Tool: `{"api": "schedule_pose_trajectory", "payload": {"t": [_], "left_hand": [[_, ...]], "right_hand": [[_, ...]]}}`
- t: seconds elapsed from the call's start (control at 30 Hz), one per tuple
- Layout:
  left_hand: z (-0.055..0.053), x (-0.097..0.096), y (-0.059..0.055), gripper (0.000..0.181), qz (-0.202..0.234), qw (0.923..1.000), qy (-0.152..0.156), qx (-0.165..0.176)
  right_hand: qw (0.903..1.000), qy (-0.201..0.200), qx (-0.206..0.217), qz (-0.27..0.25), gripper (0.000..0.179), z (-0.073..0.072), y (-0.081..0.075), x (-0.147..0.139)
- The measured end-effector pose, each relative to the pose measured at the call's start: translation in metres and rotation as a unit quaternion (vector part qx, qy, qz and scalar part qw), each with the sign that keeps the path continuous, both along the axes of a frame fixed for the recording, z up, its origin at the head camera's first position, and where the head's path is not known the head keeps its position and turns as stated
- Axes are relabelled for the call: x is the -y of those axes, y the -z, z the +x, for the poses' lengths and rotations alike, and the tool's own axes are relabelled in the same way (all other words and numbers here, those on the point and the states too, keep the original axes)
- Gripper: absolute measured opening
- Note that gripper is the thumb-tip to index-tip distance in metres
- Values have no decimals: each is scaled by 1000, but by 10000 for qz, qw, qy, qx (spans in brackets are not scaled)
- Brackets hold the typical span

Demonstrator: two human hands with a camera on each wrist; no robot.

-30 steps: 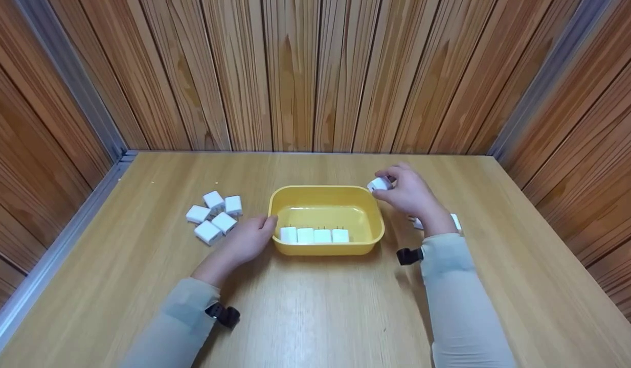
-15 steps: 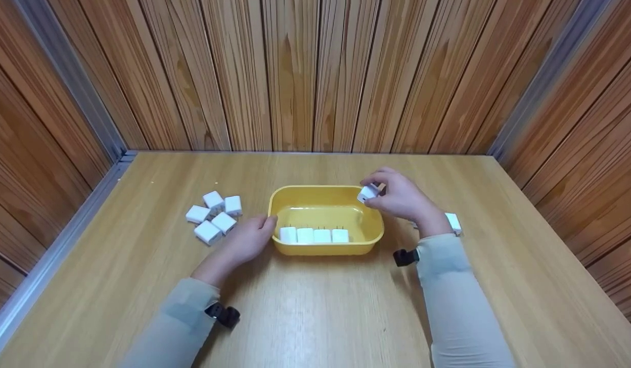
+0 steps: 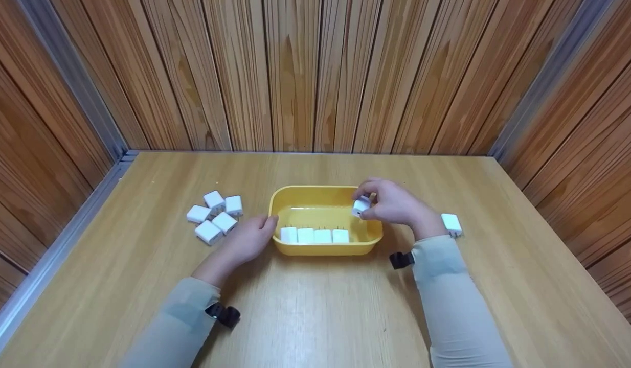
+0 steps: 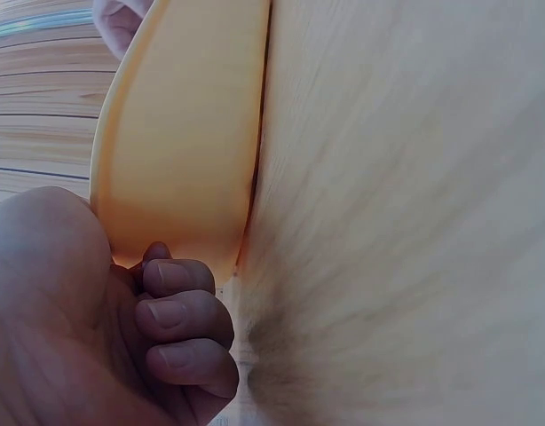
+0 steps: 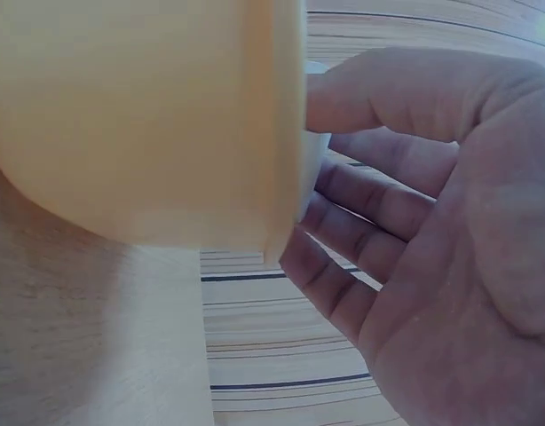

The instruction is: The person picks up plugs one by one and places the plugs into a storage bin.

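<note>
A yellow plastic tub stands mid-table. My left hand grips its left end, thumb at the rim; in the left wrist view the fingers curl beside the tub wall. Inside, several white charger plugs stand in a row along the near wall, thin prongs showing behind them. Over the tub's right part, my right hand pinches another white charger plug between thumb and fingers. From the right wrist, the tub's wall hides most of that plug, behind the right hand's fingertips.
Left of the tub, several white charger plugs lie in a loose cluster near my left hand. One more charger plug lies to the right, beside my right wrist. Wood-panelled walls enclose the table at the back and sides.
My right hand has carried its charger plug leftward and nearer, from the tub's back right corner to over the inside. The left hand and the tub hold their place.
</note>
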State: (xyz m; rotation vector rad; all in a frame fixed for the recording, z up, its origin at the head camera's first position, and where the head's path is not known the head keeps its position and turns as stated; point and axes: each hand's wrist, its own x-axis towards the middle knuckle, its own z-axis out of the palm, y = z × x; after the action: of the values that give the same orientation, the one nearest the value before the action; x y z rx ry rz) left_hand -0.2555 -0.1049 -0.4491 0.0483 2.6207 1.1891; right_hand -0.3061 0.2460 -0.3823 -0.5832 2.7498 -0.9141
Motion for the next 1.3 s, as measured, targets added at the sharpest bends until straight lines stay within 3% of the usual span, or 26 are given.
{"api": "schedule_pose_trajectory", "payload": {"t": [0.57,0.87,1.3], "left_hand": [[1,1,1,64,42,10000,37,-20],[1,1,0,66,8,9999,-49,94],[2,1,-1,65,57,9999,-56,127]], "right_hand": [[9976,-135,382,566,41,8,-4,14],[9943,-296,216,998,37,10,1,22],[9893,-351,289,1385,28,17,1,31]]}}
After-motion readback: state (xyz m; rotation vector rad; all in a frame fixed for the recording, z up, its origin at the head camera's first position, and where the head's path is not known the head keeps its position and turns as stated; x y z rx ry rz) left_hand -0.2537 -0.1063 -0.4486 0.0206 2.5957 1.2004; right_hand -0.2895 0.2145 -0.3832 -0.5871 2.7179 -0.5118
